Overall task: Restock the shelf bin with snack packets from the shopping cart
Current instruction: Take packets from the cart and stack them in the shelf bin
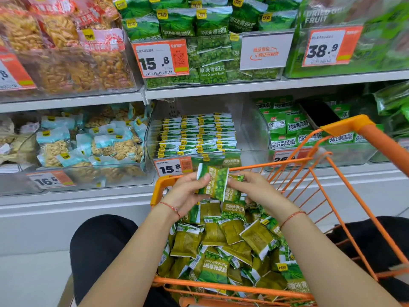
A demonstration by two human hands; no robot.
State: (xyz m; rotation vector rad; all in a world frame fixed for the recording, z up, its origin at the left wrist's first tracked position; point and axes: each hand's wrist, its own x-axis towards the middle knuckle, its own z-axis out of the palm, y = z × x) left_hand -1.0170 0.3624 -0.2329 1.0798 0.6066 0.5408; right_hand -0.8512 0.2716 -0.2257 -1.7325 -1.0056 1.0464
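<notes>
A small stack of green snack packets (215,185) is pinched between the left hand (188,193) and right hand (254,189) above the shopping cart (345,127) — best squared edge-to-edge before being slotted upright into the half-filled shelf bin (250,129).

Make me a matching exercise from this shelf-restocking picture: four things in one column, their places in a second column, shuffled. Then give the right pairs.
Things
1. green pea packets in both hands
2. orange shopping cart
3. price tag reading 38.9
4. clear shelf bin with neat rows of packets

Places
A. upper shelf, far right
B. lower shelf, centre, behind the cart's front rim
C. between the person's knees, full of loose packets
D. above the cart, between left hand and right hand

Pairs: 1-D, 2-C, 3-A, 4-B
</notes>
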